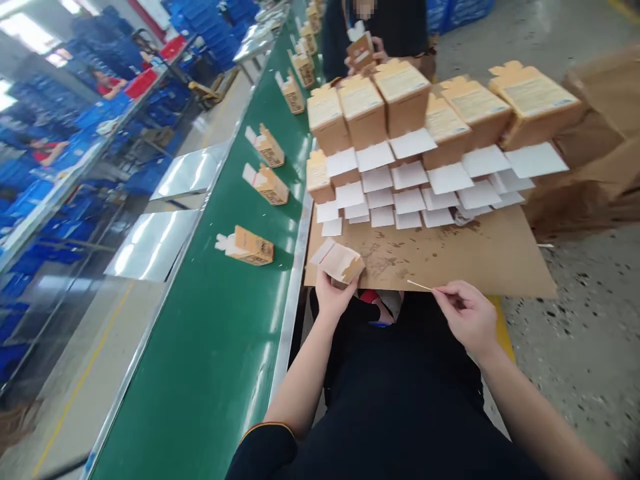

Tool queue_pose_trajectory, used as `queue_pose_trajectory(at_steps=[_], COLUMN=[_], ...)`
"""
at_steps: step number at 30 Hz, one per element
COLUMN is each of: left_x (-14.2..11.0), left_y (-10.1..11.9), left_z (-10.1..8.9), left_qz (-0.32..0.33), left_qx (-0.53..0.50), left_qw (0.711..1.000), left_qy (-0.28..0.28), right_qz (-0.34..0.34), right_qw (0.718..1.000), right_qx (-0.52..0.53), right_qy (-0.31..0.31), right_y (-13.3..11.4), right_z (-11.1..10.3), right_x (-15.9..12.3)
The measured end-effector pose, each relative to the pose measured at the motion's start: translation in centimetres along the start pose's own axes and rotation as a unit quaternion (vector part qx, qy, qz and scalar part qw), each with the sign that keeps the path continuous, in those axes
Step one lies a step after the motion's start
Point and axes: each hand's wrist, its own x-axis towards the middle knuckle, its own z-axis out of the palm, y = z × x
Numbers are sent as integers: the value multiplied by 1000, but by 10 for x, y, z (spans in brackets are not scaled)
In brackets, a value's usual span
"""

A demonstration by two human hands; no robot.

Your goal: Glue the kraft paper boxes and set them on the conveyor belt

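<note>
My left hand [334, 295] is closed round a small cardboard box [341, 260], which it holds tilted over the near left corner of the cardboard-covered table [420, 260]. The box has a white flap standing out at its upper left. Between the thumb and fingers of my right hand [467, 313] is a cotton swab [419, 285], its white tip pointing left toward the box but apart from it. Dark wet-looking smears mark the cardboard between the hands and the stacked boxes [400, 153].
A green conveyor belt [200, 360] runs along my left, with several open boxes [254, 245] standing on it. Across the stack, a co-worker [395, 27] holds another box [361, 52]. Brown wrapping paper [590, 147] lies at the right. Metal plates [155, 243] border the belt's far side.
</note>
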Motion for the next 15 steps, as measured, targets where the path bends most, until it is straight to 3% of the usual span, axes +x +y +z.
queue_pose_trajectory(at_steps=[2,5,9,12,15], left_x=[6,11,15,18,26], left_y=[-4,-13,-26,-34,-38], left_z=[-35,-104,-178,-200,-202], left_qz=[-13,-20,-51,-93,-109], left_qx=[17,24,47,93,131], left_qw=[996,975,954,951,950], left_qy=[89,220,293,281,263], right_qz=[-4,-11,-9,-7,-11], right_qw=[1000,1000,1000,999,998], right_qx=[-12,-13,-12,-9,-8], right_qy=[5,3,-25,-44,-59], right_y=[7,19,24,20,13], right_z=[-8,-17,-12,-3,7], right_x=[4,10,19,27,35])
